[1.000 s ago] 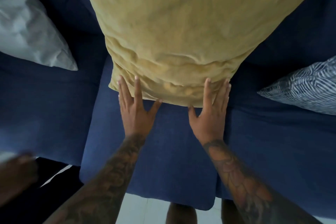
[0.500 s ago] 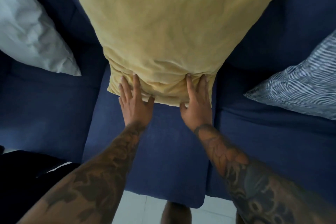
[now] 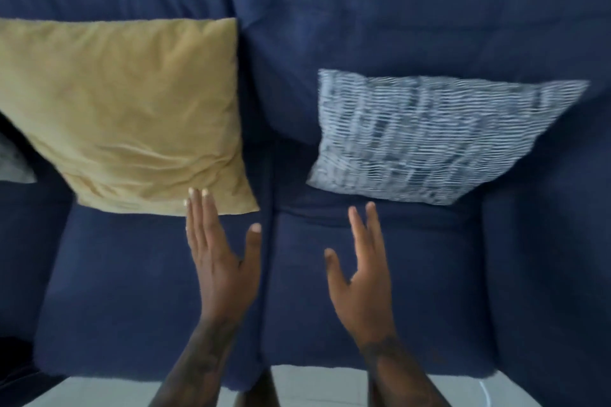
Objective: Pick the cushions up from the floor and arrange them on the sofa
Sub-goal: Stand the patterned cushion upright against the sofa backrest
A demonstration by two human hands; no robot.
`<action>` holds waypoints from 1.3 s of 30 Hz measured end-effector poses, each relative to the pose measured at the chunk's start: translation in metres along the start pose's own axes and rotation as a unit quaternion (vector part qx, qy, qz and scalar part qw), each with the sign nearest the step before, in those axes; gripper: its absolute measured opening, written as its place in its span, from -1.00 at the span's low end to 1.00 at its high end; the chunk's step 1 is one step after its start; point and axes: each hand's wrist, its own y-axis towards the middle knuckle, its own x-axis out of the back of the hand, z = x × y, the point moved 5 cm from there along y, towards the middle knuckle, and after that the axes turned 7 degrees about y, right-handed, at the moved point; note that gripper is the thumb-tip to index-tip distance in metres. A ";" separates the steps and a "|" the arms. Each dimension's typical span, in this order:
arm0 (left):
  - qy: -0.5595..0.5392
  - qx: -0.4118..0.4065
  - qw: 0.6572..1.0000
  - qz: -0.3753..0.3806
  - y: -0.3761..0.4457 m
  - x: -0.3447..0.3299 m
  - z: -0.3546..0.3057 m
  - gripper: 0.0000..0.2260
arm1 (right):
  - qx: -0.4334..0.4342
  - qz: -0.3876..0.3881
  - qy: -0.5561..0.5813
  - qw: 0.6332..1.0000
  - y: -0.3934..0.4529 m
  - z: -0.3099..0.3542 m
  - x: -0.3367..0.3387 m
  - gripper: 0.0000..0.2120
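Note:
A yellow cushion (image 3: 125, 109) leans against the backrest of the dark blue sofa (image 3: 380, 20), on the left seat. A blue-and-white striped cushion (image 3: 429, 139) leans on the backrest over the right seat. My left hand (image 3: 221, 258) hovers open over the seat, its fingertips at the yellow cushion's lower right corner. My right hand (image 3: 363, 271) is open above the right seat, just short of the striped cushion, holding nothing. A grey cushion's corner (image 3: 13, 158) shows at the far left edge.
The sofa's seat cushions (image 3: 132, 291) fill the lower view, with a seam between them. A strip of pale floor (image 3: 314, 387) runs along the bottom edge. A sofa arm (image 3: 549, 258) rises on the right.
Both hands have come off the yellow cushion and drawn back, open. My view has swung right, so the yellow cushion now sits at left and the striped cushion is in full view.

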 end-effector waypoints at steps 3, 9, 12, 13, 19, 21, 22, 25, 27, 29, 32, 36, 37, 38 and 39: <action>-0.031 -0.039 0.999 0.000 0.002 -0.043 -0.082 -0.28 | -0.005 -0.056 -0.015 0.998 0.022 -0.014 0.072 -0.30; -0.029 -0.074 0.996 0.036 0.030 -0.123 -0.178 -0.30 | 0.047 -0.152 -0.071 0.985 0.097 -0.033 0.147 -0.30; -0.002 -0.094 0.995 0.040 0.051 -0.151 -0.196 -0.30 | 0.040 -0.180 -0.118 0.976 0.130 -0.050 0.162 -0.35; 0.004 -0.087 0.995 0.042 0.059 -0.160 -0.198 -0.30 | 0.024 -0.178 -0.128 0.975 0.140 -0.057 0.164 -0.35; 0.048 -0.056 0.995 0.059 0.098 -0.199 -0.200 -0.29 | 0.019 -0.130 -0.152 0.980 0.203 -0.080 0.158 -0.36; 0.060 -0.055 0.995 0.062 0.106 -0.205 -0.199 -0.29 | 0.015 -0.123 -0.171 0.978 0.218 -0.084 0.154 -0.35; 0.064 -0.053 0.995 0.063 0.109 -0.210 -0.199 -0.29 | 0.012 -0.123 -0.175 0.977 0.222 -0.087 0.153 -0.35; 0.059 -0.049 0.995 0.058 0.111 -0.211 -0.199 -0.29 | 0.016 -0.127 -0.166 0.978 0.221 -0.090 0.152 -0.35; 0.040 -0.065 0.995 0.059 0.103 -0.204 -0.198 -0.28 | 0.023 -0.136 -0.152 0.979 0.209 -0.089 0.156 -0.35; 0.027 -0.092 0.994 0.053 0.088 -0.192 -0.193 -0.27 | 0.028 -0.146 -0.144 0.978 0.191 -0.089 0.162 -0.34; 0.032 -0.108 0.993 0.042 0.055 -0.171 -0.177 -0.26 | 0.028 -0.163 -0.140 0.976 0.158 -0.089 0.167 -0.32; 0.045 -0.114 0.992 0.042 0.014 -0.164 -0.153 -0.27 | 0.036 -0.159 -0.127 0.978 0.118 -0.095 0.153 -0.26; 0.049 -0.114 0.991 0.049 0.009 -0.167 -0.150 -0.28 | 0.032 -0.155 -0.124 0.980 0.114 -0.099 0.148 -0.24; 0.053 -0.115 0.990 0.054 0.007 -0.171 -0.150 -0.28 | 0.030 -0.151 -0.122 0.980 0.113 -0.102 0.144 -0.24; 0.058 -0.113 0.990 0.060 0.007 -0.177 -0.149 -0.28 | 0.029 -0.144 -0.124 0.981 0.114 -0.105 0.138 -0.24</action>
